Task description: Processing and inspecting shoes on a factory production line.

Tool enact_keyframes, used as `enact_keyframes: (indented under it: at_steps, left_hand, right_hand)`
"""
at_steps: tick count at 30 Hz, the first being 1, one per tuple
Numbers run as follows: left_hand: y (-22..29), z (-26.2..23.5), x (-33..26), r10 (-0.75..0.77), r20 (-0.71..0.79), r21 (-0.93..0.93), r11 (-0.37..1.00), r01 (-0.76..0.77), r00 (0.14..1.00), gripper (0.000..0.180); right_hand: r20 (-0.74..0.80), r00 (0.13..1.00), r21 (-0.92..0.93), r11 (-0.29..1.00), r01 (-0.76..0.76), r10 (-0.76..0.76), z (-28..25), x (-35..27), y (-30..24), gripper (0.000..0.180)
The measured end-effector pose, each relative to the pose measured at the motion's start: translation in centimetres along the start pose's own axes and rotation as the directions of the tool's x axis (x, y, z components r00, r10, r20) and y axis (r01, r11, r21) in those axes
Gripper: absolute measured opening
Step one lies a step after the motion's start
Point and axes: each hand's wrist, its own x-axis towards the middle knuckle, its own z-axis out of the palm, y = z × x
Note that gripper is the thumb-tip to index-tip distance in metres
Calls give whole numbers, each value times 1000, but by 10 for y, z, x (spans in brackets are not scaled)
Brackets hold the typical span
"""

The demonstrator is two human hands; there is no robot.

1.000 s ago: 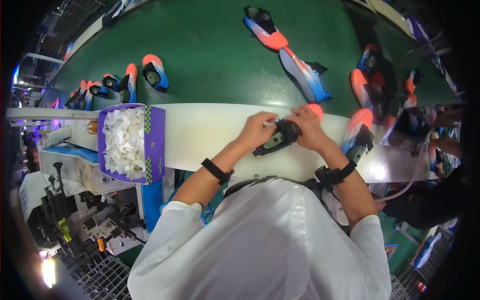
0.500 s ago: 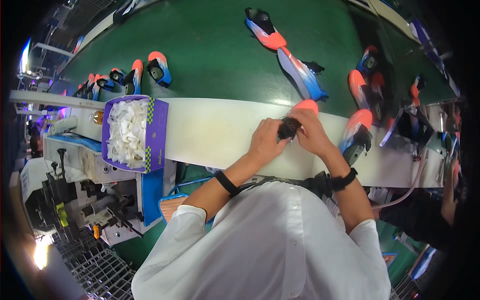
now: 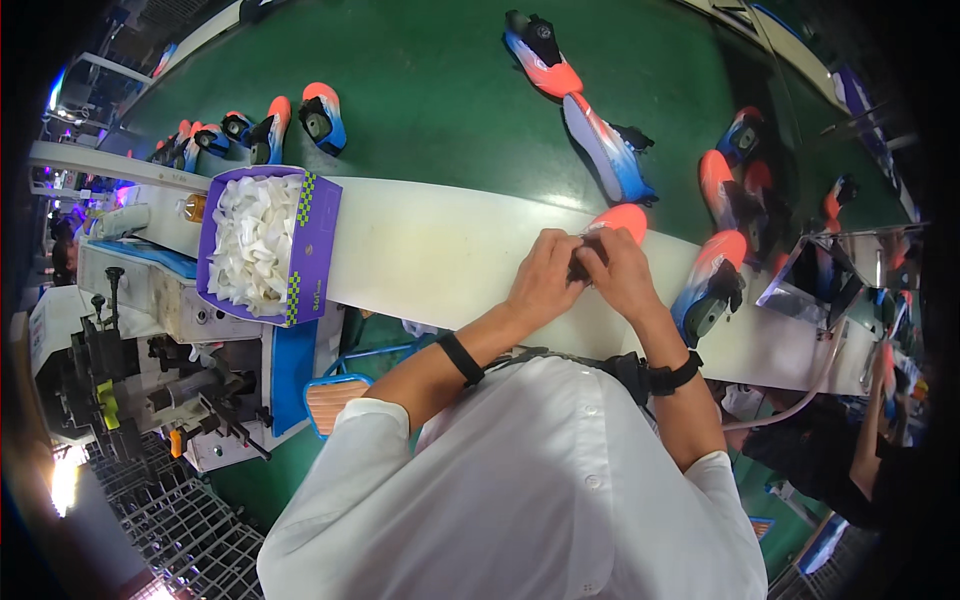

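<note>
Both my hands work at the dark collar of one shoe (image 3: pixel 624 216), whose orange toe points away from me over the white ledge (image 3: pixel 430 240). My left hand (image 3: pixel 545 272) is closed on the collar's left side. My right hand (image 3: pixel 622 274) pinches the other side, its fingertips close to the left ones. Most of the shoe's body lies hidden beneath the hands. Right of my right hand rests a similar orange, white and blue shoe (image 3: pixel 708 285) with a black collar. Two more, an upright shoe (image 3: pixel 545 62) and a shoe lying on its side (image 3: pixel 608 150), touch on the green belt (image 3: pixel 430 90).
A purple box (image 3: pixel 316 250) full of crumpled white pieces stands on the ledge to my left. Several shoes line the belt's far left, including one shoe (image 3: pixel 322 118). More stand at the right near a shiny metal cover (image 3: pixel 815 275). A machine (image 3: pixel 190 320) is at lower left; another person's arm (image 3: pixel 868 440) at right.
My hands stay on the same shoe; the fingers have drawn closer together over its collar, now covering more of it. The whole view has shifted slightly.
</note>
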Motion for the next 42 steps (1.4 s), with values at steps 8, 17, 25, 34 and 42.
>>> enact_keyframes:
  at_steps: [8, 17, 25, 34, 42]
  left_hand:
    - [1, 1, 0, -50, 22, -3, 999, 50, 999, 58]
    - [4, 5, 6, 4, 45, 4, 1000, -4, 999, 50]
    - [4, 2, 12, 46, 95, -39, 998, -43, 994, 42]
    - [1, -8, 12, -2, 87, -26, 1000, 4, 996, 56]
    - [-15, -22, 7, -388, 486, 30, 903, 429, 783, 83]
  right_hand:
    - [92, 996, 73, 997, -10, 3, -16, -4, 6, 26]
    - [160, 970, 196, 958, -211, 181, -18, -5, 8, 25]
    - [105, 960, 45, 963, -265, 260, -17, -7, 10, 26]
    - [56, 977, 172, 962, -210, 204, -12, -10, 13, 25]
    - [85, 919, 195, 898, -394, 385, -5, 3, -10, 22]
